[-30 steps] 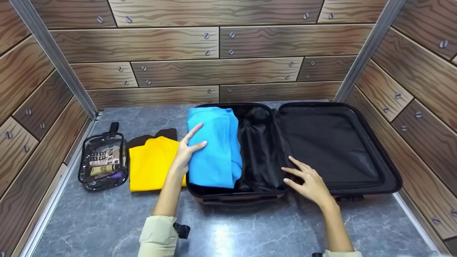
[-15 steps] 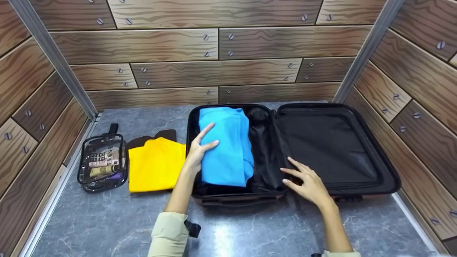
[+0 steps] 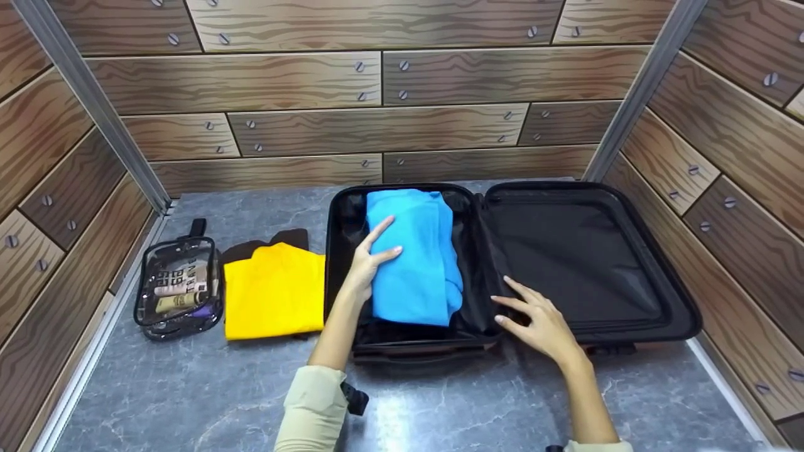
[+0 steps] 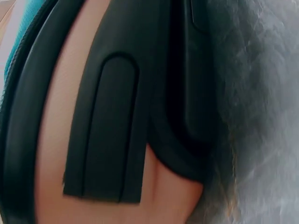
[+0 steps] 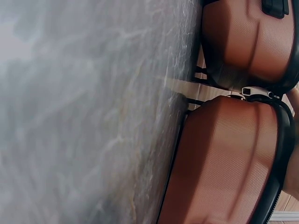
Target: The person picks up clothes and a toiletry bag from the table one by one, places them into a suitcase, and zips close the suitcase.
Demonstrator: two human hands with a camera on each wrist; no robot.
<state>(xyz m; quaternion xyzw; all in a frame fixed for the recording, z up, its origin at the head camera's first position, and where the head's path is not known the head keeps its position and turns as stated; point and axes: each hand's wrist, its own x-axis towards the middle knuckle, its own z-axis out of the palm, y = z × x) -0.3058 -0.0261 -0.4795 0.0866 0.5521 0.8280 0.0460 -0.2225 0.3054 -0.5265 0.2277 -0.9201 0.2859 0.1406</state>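
A folded blue garment (image 3: 411, 276) lies within the left half of the open suitcase (image 3: 465, 344). My left hand (image 3: 363, 269) holds it by its left side, thumb and one finger on top, the other fingers hidden. My right hand (image 3: 543, 323) has its fingers spread, their tips at the inner edge where the two suitcase halves meet. In the left wrist view, the suitcase's black handle (image 4: 110, 130) fills the middle, with a strip of blue cloth at the upper left. The right wrist view shows the orange-brown suitcase shell (image 5: 233, 149) and a small part of the hand.
Left of the suitcase lies a folded yellow garment (image 3: 273, 298) over a dark brown one (image 3: 292, 238). Beside them is a clear toiletry bag (image 3: 179, 251) with tubes inside. The suitcase lid (image 3: 578, 263) lies flat at right. Wood-patterned walls (image 3: 301, 81) enclose the grey marbled surface (image 3: 188, 389).
My left hand and the blue garment have moved right, from over the suitcase's left rim to the middle of its left half. My right hand stays almost in place.
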